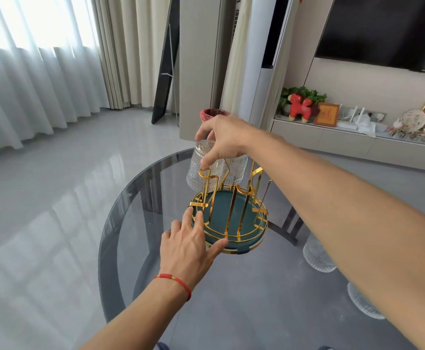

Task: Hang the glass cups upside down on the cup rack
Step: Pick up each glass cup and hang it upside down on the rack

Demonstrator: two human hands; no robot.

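The cup rack has gold prongs rising from a round teal base and stands mid-table. My right hand grips the bottom of an upside-down ribbed glass cup that sits over a prong at the rack's far left. A second inverted glass cup hangs just right of it, partly behind my hand. My left hand rests fingers spread against the rack's near-left rim, steadying the base. Two more glass cups stand on the table at the right, partly hidden under my right forearm.
The round smoked-glass table has its edge close on the left and near side. A red bin stands on the floor beyond the table. A low cabinet with ornaments runs along the right wall.
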